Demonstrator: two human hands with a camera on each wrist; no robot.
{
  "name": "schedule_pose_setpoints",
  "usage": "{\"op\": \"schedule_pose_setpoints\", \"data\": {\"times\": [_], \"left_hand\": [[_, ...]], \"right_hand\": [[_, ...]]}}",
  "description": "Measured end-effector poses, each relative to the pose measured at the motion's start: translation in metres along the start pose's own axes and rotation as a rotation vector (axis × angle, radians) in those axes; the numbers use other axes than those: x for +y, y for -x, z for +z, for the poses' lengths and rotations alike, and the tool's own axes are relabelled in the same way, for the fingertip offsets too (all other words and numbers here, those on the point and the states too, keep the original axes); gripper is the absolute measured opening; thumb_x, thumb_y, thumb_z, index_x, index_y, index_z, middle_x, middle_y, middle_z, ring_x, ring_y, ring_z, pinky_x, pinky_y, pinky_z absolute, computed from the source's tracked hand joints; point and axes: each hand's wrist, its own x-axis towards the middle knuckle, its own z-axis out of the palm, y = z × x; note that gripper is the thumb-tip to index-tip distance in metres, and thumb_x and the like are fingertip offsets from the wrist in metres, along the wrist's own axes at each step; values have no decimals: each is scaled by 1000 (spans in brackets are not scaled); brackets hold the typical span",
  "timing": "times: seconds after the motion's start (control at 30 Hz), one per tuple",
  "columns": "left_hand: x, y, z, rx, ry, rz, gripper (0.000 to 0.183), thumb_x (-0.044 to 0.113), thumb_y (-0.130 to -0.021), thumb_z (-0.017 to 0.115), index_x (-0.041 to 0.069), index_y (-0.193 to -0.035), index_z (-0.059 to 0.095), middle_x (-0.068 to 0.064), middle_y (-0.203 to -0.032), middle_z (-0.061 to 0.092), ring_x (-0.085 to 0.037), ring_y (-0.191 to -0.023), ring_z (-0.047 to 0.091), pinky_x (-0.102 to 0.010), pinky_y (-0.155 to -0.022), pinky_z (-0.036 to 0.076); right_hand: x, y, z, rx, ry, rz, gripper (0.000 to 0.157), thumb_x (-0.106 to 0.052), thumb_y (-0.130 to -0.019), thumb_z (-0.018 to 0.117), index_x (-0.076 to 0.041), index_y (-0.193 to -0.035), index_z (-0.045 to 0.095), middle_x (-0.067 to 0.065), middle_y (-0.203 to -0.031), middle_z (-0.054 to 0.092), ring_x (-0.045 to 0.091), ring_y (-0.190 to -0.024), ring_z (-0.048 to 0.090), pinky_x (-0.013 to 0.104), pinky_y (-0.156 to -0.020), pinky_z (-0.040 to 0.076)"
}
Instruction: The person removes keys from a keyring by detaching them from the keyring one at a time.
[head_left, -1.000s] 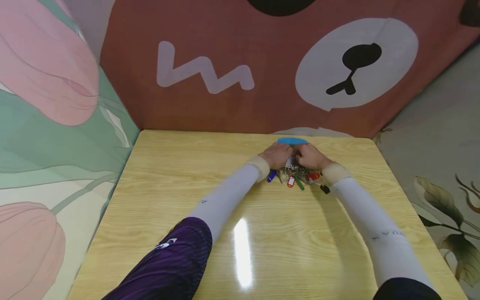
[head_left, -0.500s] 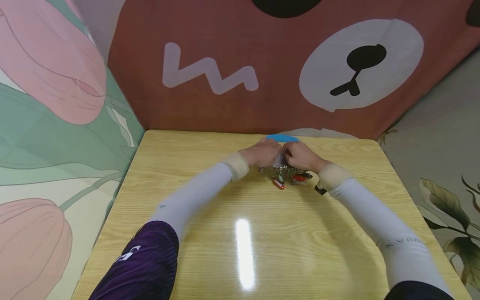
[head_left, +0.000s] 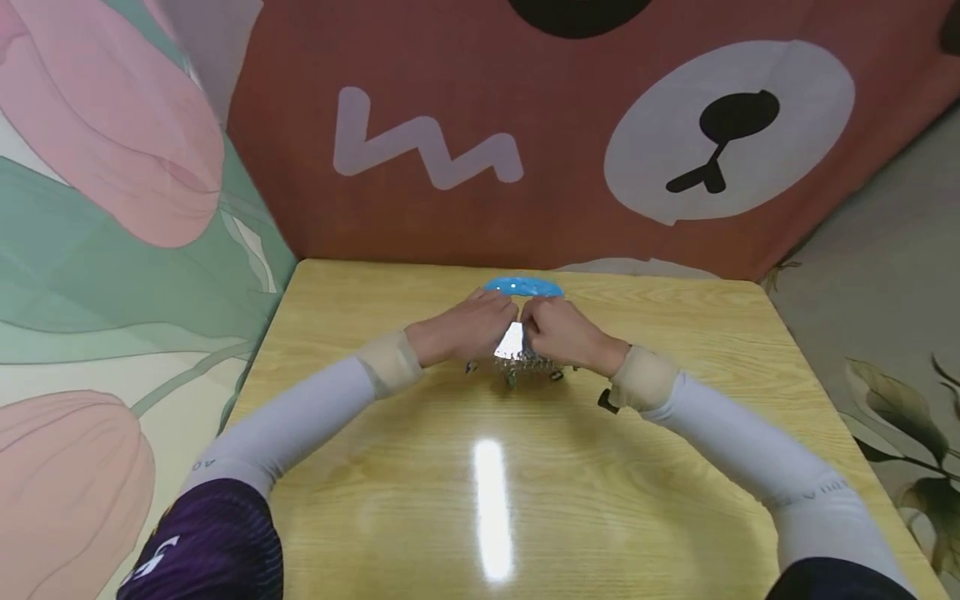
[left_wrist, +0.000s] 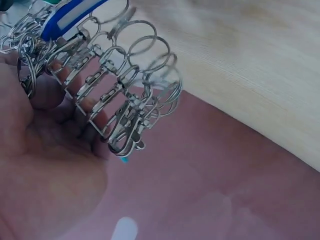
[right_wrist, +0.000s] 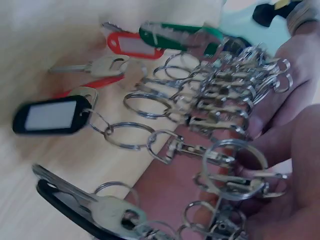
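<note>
Both hands hold a key holder with a blue edge (head_left: 523, 287) near the far side of the table. My left hand (head_left: 476, 325) grips its left part and my right hand (head_left: 564, 333) its right part, fingers curled. Between them shows a shiny silver face (head_left: 509, 342), above a row of metal clasps (left_wrist: 107, 85). Split rings hang off the clasps. In the right wrist view, a pale key (right_wrist: 115, 215), a black-framed tag (right_wrist: 50, 117), a red tag (right_wrist: 135, 45) and a green tag (right_wrist: 180, 37) dangle from it. The left wrist view has a blue tag (left_wrist: 70, 17).
The wooden table (head_left: 390, 517) carries a bright light reflection in front of the hands. A reddish-brown wall covering (head_left: 450, 217) with a cartoon face stands right behind the table's far edge. Floral panels (head_left: 112, 317) flank it.
Both hands have moved left and a little towards me with the key holder. The tags that were spread out in front of it now show less below the hands.
</note>
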Motion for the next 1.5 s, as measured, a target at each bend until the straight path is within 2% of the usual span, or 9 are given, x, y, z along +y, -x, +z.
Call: {"op": "schedule_pose_setpoints", "data": {"times": [0.1, 0.2, 0.43, 0.6, 0.77, 0.9, 1.17, 1.33, 1.5], "left_hand": [[6, 21, -5, -5, 5, 9, 16, 8, -108, 42, 4, -108, 57, -7, -97, 52, -25, -97, 48, -39, -90, 42], [11, 39, -9, -31, 60, 7, 17, 15, -110, 44, 4, -105, 56, -6, -96, 50, -26, -96, 48, -41, -89, 43], [19, 65, -10, -134, 216, -3, 19, 21, -109, 40, 8, -102, 53, -4, -97, 48, -25, -98, 45, -43, -96, 41], [19, 72, 0, -73, 226, 22, 17, 12, -111, 40, 7, -100, 52, -3, -93, 46, -24, -93, 44, -40, -89, 42], [15, 71, 11, -57, 228, 36, 12, 2, -106, 44, 6, -103, 54, -3, -94, 49, -22, -91, 43, -37, -84, 40], [7, 64, 23, -88, 233, 20, 14, 0, -105, 42, 3, -110, 56, -8, -102, 55, -24, -94, 46, -40, -88, 43], [-16, 39, 47, -164, 225, -58, 27, 5, -110, 36, -1, -130, 53, -17, -128, 60, -33, -119, 54, -47, -99, 45], [-26, 28, 58, -144, 196, -48, 22, 5, -108, 41, -1, -123, 55, -19, -124, 62, -34, -117, 56, -47, -98, 47], [-35, 21, 65, -118, 205, -39, 20, 5, -107, 42, 0, -119, 58, -17, -117, 64, -34, -112, 59, -49, -96, 49]], "right_hand": [[-20, 4, 4, -1, -7, -15, 26, 0, -96, 49, -6, -86, 73, 5, -80, 65, 15, -66, 55, 34, -67, 54], [-35, 8, 9, -16, -16, -25, 24, 3, -93, 51, -3, -91, 74, 5, -82, 67, 13, -67, 56, 31, -65, 54], [-56, 16, 20, -49, -18, -82, 20, 5, -91, 55, -1, -91, 74, 2, -78, 65, 11, -66, 54, 26, -61, 52], [-56, 16, 28, -55, -7, -105, 20, 4, -91, 56, -1, -91, 75, 3, -78, 67, 11, -68, 55, 26, -62, 53], [-47, 10, 39, -94, -12, -103, 22, 5, -92, 55, 0, -92, 76, 2, -78, 67, 10, -67, 53, 26, -64, 52], [-35, 1, 47, -139, -22, -87, 22, 3, -94, 54, -4, -85, 73, -1, -71, 59, 11, -63, 46, 28, -63, 46], [1, -23, 59, -212, -76, -82, 30, 3, -95, 53, -13, -71, 58, -2, -66, 51, 9, -58, 40, 27, -60, 37], [18, -34, 67, -216, -80, -85, 22, 2, -93, 54, -8, -80, 69, -1, -71, 61, 11, -63, 50, 29, -64, 46], [29, -40, 73, -217, -63, -66, 21, 1, -93, 54, -7, -84, 71, 0, -73, 62, 13, -65, 52, 31, -67, 47]]}}
